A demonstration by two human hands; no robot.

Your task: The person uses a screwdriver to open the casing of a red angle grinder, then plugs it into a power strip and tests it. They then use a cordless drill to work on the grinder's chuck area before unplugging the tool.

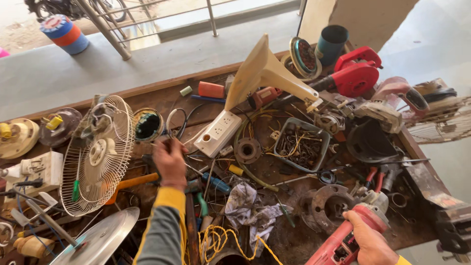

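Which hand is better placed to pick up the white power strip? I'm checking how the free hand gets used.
Probably the left hand: it reaches over the bench just beside the white power strip. The right hand grips the red angle grinder, farther away.

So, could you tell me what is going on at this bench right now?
A person stands over a cluttered wooden workbench covered in tools and electrical parts. Their right hand grips a red angle grinder near the bench's front edge. Their left hand reaches into the middle of the clutter, close to a white power strip and loose wires; whether it holds anything is unclear. A wire fan guard stands to the left, and a grey tray of screws sits to the right.
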